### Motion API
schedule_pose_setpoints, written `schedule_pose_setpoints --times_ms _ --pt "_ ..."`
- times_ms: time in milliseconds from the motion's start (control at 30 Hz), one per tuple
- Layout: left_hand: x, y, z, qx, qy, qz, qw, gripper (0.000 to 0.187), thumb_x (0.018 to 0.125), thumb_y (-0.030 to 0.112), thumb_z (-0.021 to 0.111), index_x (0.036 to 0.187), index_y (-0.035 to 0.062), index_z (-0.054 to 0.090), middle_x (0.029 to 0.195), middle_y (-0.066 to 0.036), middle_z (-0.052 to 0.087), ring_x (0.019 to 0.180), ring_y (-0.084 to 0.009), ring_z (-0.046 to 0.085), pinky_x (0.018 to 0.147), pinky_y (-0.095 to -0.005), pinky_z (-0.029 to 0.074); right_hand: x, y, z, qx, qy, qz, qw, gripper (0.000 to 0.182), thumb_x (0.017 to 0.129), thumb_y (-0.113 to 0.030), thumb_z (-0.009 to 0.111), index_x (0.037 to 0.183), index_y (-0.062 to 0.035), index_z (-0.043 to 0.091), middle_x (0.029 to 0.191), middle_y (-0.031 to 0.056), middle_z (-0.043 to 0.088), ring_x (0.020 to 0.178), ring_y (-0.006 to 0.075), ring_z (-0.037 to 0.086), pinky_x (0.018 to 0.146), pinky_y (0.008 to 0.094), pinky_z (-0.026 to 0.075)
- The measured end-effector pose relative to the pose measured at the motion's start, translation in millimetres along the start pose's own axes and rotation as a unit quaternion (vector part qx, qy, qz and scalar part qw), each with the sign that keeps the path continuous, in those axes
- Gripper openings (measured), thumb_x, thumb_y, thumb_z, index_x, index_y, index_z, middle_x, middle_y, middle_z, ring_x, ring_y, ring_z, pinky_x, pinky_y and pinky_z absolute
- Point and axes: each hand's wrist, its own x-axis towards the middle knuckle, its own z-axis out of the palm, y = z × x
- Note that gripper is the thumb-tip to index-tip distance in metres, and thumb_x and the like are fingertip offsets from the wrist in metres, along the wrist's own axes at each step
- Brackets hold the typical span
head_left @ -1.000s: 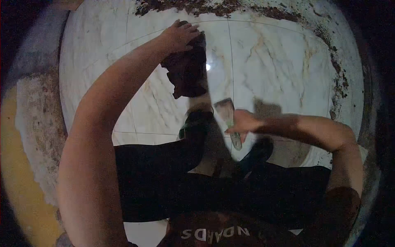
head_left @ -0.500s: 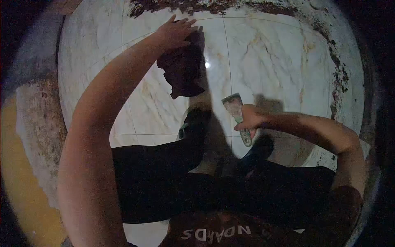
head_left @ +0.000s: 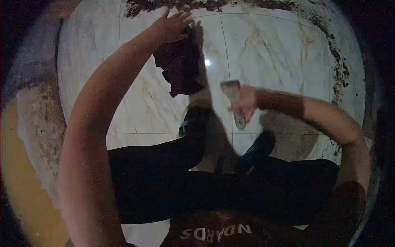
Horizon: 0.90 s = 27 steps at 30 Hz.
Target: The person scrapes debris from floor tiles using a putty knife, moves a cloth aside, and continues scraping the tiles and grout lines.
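Observation:
My left hand [head_left: 172,27] is stretched out at the upper left, its fingers spread against the far end of a dark, crumpled cloth [head_left: 179,68]. The cloth lies on the marbled floor tiles [head_left: 263,53]. In my right hand [head_left: 247,101] is a putty knife [head_left: 233,94], its fingers wrapped round the handle. The wide, dirty blade points away from me, and the handle end sticks out below the hand. The knife looks raised over the tiles, right of the cloth. My right hand is a little blurred.
Dark crumbly dirt [head_left: 185,5] runs along the far edge of the tiles, and more debris [head_left: 339,66] lines the right edge. My dark shoes [head_left: 193,119] stand on the floor close to the hands. A rough stained strip and yellow surface [head_left: 24,164] lie at left.
My right hand has lifted away from near my shoe and moved forward with the putty knife. My left hand stays at the cloth, with only a slight shift in view.

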Motion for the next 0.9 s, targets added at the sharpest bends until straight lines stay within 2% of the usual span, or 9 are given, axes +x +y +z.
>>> schedule_pose_setpoints --times_ms 100,167,233,367,433,533,633,700,900 --pt "-14 -2 -6 0.061 -0.006 0.006 0.998 0.071 0.096 0.05 0.062 0.156 0.0213 0.036 0.166 -0.005 0.028 0.15 -0.0244 0.035 0.121 -0.0612 0.024 -22 21 31 -0.016 -0.017 -0.197 0.98 0.047 0.089 -0.033 0.077 0.109 0.0082 0.066 0.079 0.0184 0.073 0.065 0.0235 0.074 0.058 0.0354 0.062" --pt "-9 -2 -6 0.044 0.001 0.004 0.999 0.071 0.096 0.049 0.062 0.157 0.0216 0.035 0.166 -0.005 0.029 0.15 -0.0244 0.034 0.121 -0.0616 0.024 -1 -10 -14 -0.093 0.03 -0.072 0.993 0.043 0.089 -0.028 0.077 0.103 0.011 0.065 0.076 0.0205 0.072 0.06 0.027 0.074 0.056 0.0384 0.063" --pt "4 -2 -4 0.018 0.016 -0.004 1.0 0.071 0.097 0.049 0.06 0.157 0.022 0.034 0.167 -0.005 0.028 0.151 -0.0248 0.032 0.121 -0.0628 0.024 20 -15 -61 0.095 0.073 0.246 0.962 0.04 0.087 -0.028 0.078 0.095 0.0091 0.066 0.075 0.018 0.071 0.057 0.0265 0.072 0.053 0.0392 0.061" --pt "20 8 -9 -0.014 0.019 0.007 1.0 0.07 0.099 0.051 0.057 0.158 0.0221 0.033 0.168 -0.005 0.025 0.152 -0.0246 0.03 0.122 -0.064 0.02 61 12 -172 0.087 0.147 0.364 0.916 0.037 0.085 -0.029 0.081 0.081 0.005 0.067 0.073 0.0155 0.071 0.055 0.0228 0.069 0.051 0.0367 0.059" --pt "14 12 -13 -0.056 0.018 -0.008 0.998 0.069 0.099 0.051 0.057 0.158 0.0231 0.033 0.168 -0.005 0.025 0.153 -0.0245 0.029 0.122 -0.0639 0.019 53 4 -194 0.036 0.2 0.407 0.891 0.039 0.084 -0.03 0.081 0.079 0.0061 0.067 0.072 0.0154 0.07 0.053 0.0216 0.067 0.051 0.0368 0.06" --pt "2 4 -2 -0.047 -0.002 -0.029 0.998 0.071 0.099 0.05 0.058 0.158 0.0233 0.032 0.168 -0.004 0.025 0.153 -0.0242 0.029 0.123 -0.063 0.019 2 -41 -143 0.025 0.036 0.363 0.931 0.049 0.078 -0.04 0.084 0.08 0.0067 0.069 0.071 0.0145 0.069 0.053 0.0214 0.065 0.05 0.0388 0.053" --pt "-18 -1 -5 0.03 -0.059 -0.005 0.998 0.072 0.098 0.051 0.058 0.158 0.0228 0.031 0.167 -0.004 0.028 0.152 -0.0233 0.03 0.123 -0.0611 0.02 -30 -28 -74 -0.039 -0.014 0.325 0.945 0.052 0.074 -0.043 0.086 0.071 0.0058 0.067 0.06 0.0125 0.062 0.054 0.0216 0.061 0.05 0.0399 0.049" --pt "-30 -8 5 0.076 -0.007 0.025 0.997 0.069 0.099 0.051 0.057 0.157 0.0222 0.033 0.166 -0.004 0.029 0.152 -0.0231 0.031 0.123 -0.0593 0.022 -31 -6 -59 -0.073 0.019 0.277 0.958 0.05 0.074 -0.04 0.086 0.069 0.0047 0.066 0.06 0.0126 0.062 0.052 0.022 0.059 0.049 0.0402 0.048" --pt "26 15 -6 0.012 -0.017 0.01 1.0 0.07 0.098 0.051 0.059 0.156 0.0209 0.035 0.168 -0.004 0.025 0.153 -0.0245 0.029 0.123 -0.0618 0.02 23 14 -119 0.035 0.077 0.383 0.92 0.04 0.08 -0.033 0.081 0.086 0.0048 0.069 0.081 0.0165 0.074 0.064 0.0276 0.071 0.057 0.0421 0.057"
